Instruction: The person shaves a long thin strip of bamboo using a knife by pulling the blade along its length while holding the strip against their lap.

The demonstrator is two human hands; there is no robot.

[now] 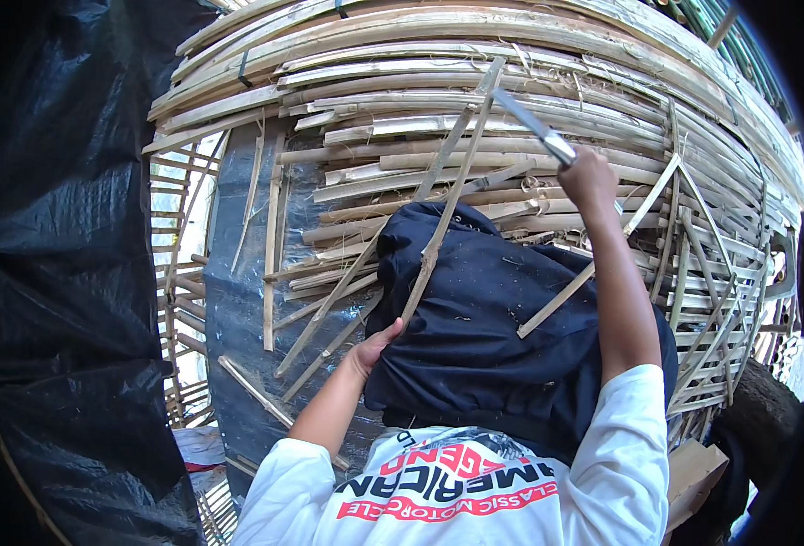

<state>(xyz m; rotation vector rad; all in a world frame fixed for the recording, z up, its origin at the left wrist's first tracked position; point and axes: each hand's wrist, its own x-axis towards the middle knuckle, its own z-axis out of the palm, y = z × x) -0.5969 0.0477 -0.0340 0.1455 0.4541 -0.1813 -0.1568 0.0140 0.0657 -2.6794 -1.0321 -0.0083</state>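
My right hand [590,179] is raised over the bamboo, its fingers wrapped round the handle of a knife [531,120]. The flat blade points up and to the left, and its tip is near a long bamboo strip [431,250]. Low on the left, my left hand [379,347] grips the near end of that strip at the edge of my lap; most of its fingers are hidden. The strip slants away from me, with a rough knot partway along. Dark cloth [502,300] covers my legs beneath it.
Split bamboo strips [475,77] lie in a wide stack ahead. Loose strips [324,314] rest on a dark sheet [242,214] to the left. Another strip [561,300] crosses my lap. Black plastic sheeting [65,227] hangs at far left. A cardboard box [696,478] stands at lower right.
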